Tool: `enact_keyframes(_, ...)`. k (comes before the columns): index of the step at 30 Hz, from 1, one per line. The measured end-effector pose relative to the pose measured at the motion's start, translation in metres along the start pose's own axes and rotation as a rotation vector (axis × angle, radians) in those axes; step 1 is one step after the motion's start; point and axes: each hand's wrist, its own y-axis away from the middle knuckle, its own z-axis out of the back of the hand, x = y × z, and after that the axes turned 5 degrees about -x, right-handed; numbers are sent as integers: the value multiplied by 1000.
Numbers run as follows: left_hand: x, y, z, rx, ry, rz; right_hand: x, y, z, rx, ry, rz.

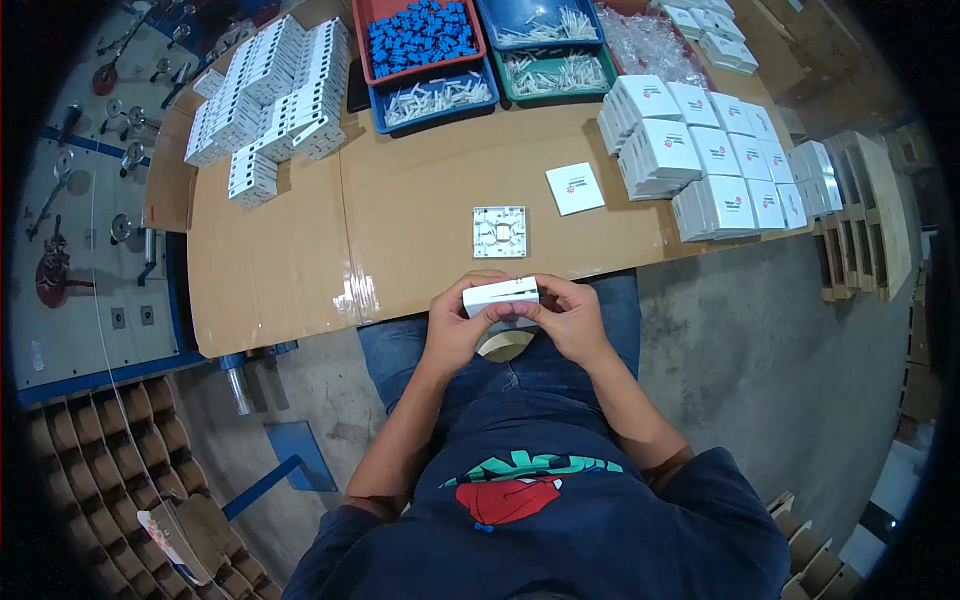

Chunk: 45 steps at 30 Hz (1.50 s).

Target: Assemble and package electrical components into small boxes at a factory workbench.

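Both my hands hold one small white box (500,296) over my lap, just past the near edge of the cardboard-covered table (400,200). My left hand (455,325) grips its left end and my right hand (572,315) its right end. Under the hands a roll of tape (505,345) rests on my lap. A white square wall plate (499,231) lies face down on the table in front of me. A flat white box lid or card (574,188) lies to its right.
Stacked closed white boxes (715,165) fill the right of the table. Piles of white plates (270,100) stand at the left. At the back are trays of blue parts (420,35) and of white parts (440,97). Cardboard dividers (110,480) lie on the floor at lower left.
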Motion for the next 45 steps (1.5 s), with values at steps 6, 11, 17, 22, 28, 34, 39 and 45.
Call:
enact_keyframes(6,12,9,-5,-21,80,92,5,7,4,1,117,58)
enact_keyframes(11,18,11,-4,-31,78,113,2,13,7,18,169,-23)
enact_keyframes(17,-1,7,-11,34,29,-83,4,20,8,24,-55,-59)
enact_keyframes(22,5,19,-11,69,93,64,-3,27,9,40,-204,-134)
enact_keyframes(28,12,27,-16,66,60,169,-11,41,8,-38,-133,-110)
enact_keyframes(34,17,32,-9,56,72,117,-6,40,11,61,-114,-157)
enact_keyframes(39,10,31,-5,62,80,17,15,46,19,149,-132,-196)
enact_keyframes(45,-23,38,5,310,-238,-32,16,58,18,224,71,-138)
